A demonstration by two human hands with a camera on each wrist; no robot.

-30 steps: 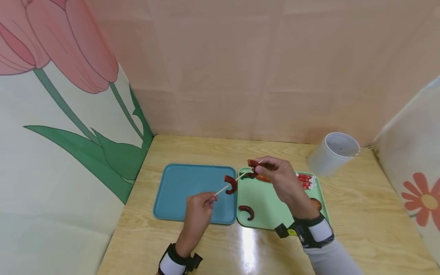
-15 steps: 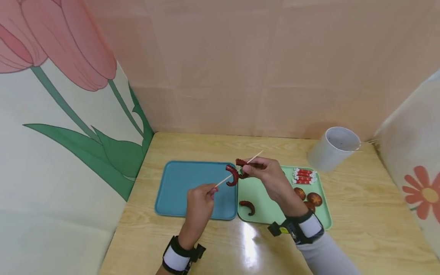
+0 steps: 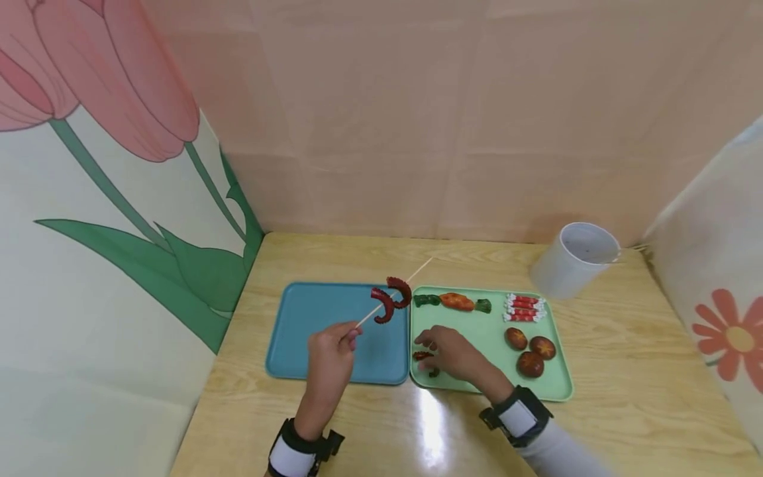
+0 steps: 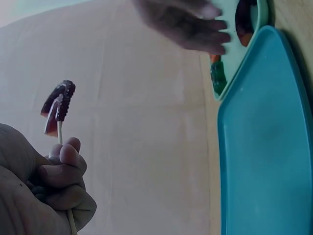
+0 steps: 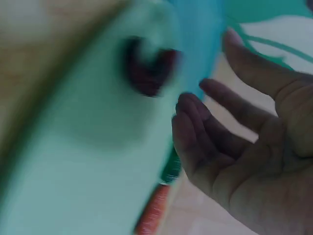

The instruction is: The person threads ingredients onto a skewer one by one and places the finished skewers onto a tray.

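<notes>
My left hand [image 3: 330,361] grips the lower part of a thin wooden skewer [image 3: 422,267], tilted up to the right over the blue tray [image 3: 298,331]. Two dark red, curled octopus tentacles, a nearer one [image 3: 386,310] and a farther one [image 3: 403,291], are threaded on it. Beyond them the skewer's tip is bare. Over the front left of the green tray [image 3: 485,341], my right hand [image 3: 454,353] hovers with fingers spread and nothing in them. Below its fingers lies a third tentacle [image 5: 149,73], partly covered by the hand in the head view.
At the green tray's back lie orange-and-green pieces [image 3: 457,302] and red-and-white sticks [image 3: 524,308]. Several brown mushroom caps [image 3: 530,364] sit at its right. A white cup [image 3: 573,262] stands behind on the wooden table [image 3: 632,358].
My right hand slid a second tentacle down the skewer beside the first, let go, and moved down over the loose tentacle. My left hand shifted slightly left with the skewer.
</notes>
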